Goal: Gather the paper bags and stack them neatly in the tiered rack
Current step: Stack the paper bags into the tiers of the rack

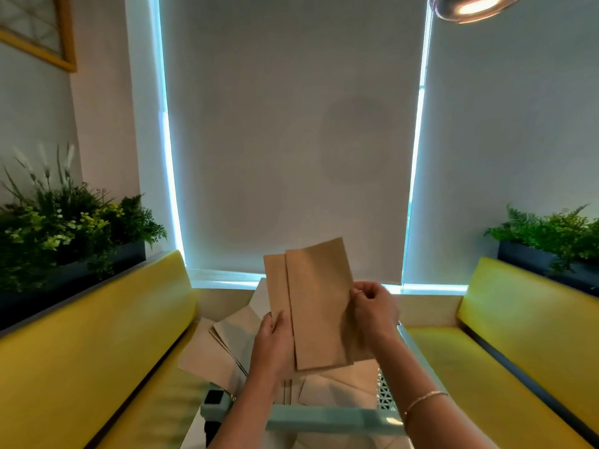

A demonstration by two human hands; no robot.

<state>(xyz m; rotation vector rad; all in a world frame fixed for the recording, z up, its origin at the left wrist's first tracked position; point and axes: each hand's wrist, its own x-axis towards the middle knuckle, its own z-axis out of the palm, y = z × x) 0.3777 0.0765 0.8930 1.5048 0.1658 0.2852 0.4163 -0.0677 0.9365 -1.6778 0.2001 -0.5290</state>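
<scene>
Two yellow padded benches [97, 335] run down the left and right sides of my frame, each backed by a dark planter of green foliage [64, 228]. A pale grey roller blind [291, 124] fills the centre and top, with thin strips of daylight at its edges. A lit ceiling lamp [470, 6] sits at the upper right, and a yellow-framed picture [35, 27] at the upper left.

At lower centre I see loose flat brown paper bags [223, 345] fanned out in an untidy heap. The pale mint-green tiered rack [327, 416] shows its front bar across the bottom of the frame and a lattice side panel at lower right. My own forearms cross in front of both, hiding part of the heap.

I hold a small sheaf of flat tan paper bags [311, 303] upright above the heap, just below the centre of the frame. They are plain and creased lengthwise, slightly offset so one peeks out on the left. Their long axis runs nearly vertical, the top leaning a little left.

My left hand [275, 345] grips the lower left edge, thumb laid over the front. My right hand [372, 306] pinches the right edge with curled fingers; a thin bracelet [424, 398] circles that wrist.
</scene>
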